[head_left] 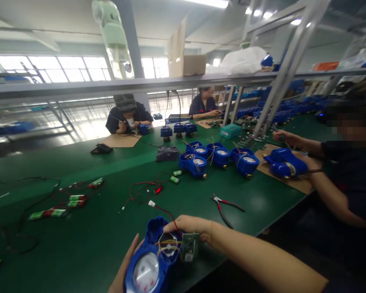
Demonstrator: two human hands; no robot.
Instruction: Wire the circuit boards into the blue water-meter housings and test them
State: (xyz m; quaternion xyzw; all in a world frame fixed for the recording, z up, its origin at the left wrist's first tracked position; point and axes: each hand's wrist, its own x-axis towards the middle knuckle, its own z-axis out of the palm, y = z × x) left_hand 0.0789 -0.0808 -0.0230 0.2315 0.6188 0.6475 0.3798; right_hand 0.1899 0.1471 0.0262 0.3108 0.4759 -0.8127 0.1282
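A blue water meter [151,260] with a round white dial lies at the near edge of the green table [103,228]. My left hand [125,268] cups its left side from below. My right hand [190,228] curls over its open top, fingers on a small green circuit board [189,247] and coloured wires. A red wire [146,195] runs from the meter across the table to a small white connector.
Pliers [224,205] lie just beyond my right hand. Green batteries with wires [76,199] lie to the left. Several blue meters [219,156] stand in the middle. A person on the right works on a meter [282,162] over cardboard. Two more people sit across.
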